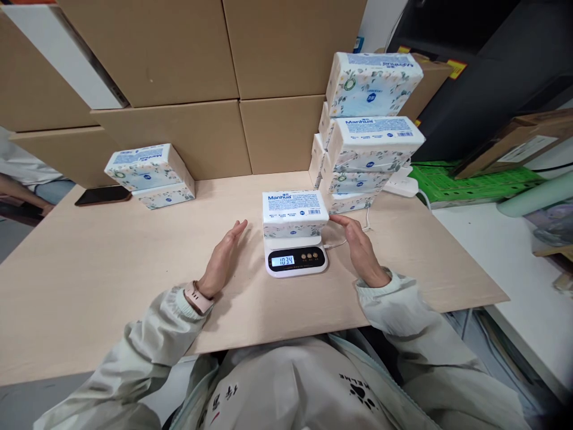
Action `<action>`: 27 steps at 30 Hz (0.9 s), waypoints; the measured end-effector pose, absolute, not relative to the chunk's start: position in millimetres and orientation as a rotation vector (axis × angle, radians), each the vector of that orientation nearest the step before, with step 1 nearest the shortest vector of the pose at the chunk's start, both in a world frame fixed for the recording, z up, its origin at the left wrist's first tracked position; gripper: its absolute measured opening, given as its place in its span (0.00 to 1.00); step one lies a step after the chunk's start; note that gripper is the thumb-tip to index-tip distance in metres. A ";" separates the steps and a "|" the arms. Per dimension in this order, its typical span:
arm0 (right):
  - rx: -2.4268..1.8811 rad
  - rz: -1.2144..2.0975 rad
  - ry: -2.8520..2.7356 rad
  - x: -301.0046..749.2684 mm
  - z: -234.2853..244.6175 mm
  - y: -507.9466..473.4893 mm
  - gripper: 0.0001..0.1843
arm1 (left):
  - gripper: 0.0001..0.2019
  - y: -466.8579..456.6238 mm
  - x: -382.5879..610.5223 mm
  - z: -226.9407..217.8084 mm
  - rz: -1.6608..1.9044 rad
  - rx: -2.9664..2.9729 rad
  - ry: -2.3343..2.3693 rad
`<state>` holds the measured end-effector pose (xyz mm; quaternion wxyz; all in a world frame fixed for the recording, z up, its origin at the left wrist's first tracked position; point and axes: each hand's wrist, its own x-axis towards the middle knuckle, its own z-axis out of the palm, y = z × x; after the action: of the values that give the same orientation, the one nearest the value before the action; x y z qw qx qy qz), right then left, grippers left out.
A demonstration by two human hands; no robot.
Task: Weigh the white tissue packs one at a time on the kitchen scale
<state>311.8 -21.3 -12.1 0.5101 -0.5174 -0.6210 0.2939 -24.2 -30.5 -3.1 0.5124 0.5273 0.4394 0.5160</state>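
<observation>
Left hand (222, 258), released, is left of the scale (308, 269); right hand (359, 243), also released, right of it — contact with the tissue pack (295, 210) unclear. That lies atop the scale — long axis crosswise, "Manhua" upright from the near side.

The scale (296, 253) is smooth plastic with a glossy front panel (298, 258). Thin, faintly shiny plastic film wraps the pack (295, 214) upon it and, from there, the stack (373, 149) at 1 o'clock and the pair (154, 176) at 10 o'clock. The tabletop (120, 269) looks like smooth, matt wood. At 12 o'clock, the boxes (192, 143) are matt cardboard. Matt, crinkled cloth forms the sleeves (161, 328) at 4 and 8 o'clock.
</observation>
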 end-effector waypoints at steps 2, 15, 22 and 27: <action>-1.234 0.739 -1.499 311.9 -15.1 -21.2 0.30 | 0.27 -29.5 -23.4 -5.1 1.163 1.311 1.075; -1.153 0.766 -1.704 298.9 -15.9 -28.4 0.33 | 0.29 -25.9 2.6 4.6 1.116 1.465 0.959; -0.988 0.354 -1.545 298.4 29.1 -38.3 0.40 | 0.32 -26.6 35.5 66.3 1.163 1.609 0.750; -0.901 -0.005 -1.416 328.4 88.9 4.6 0.34 | 0.32 33.7 87.6 127.2 1.190 1.959 0.449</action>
<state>328.4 4.6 88.9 0.6682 -0.3993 -0.6277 -0.0020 87.6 33.7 127.2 0.3921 0.7717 0.1768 0.4685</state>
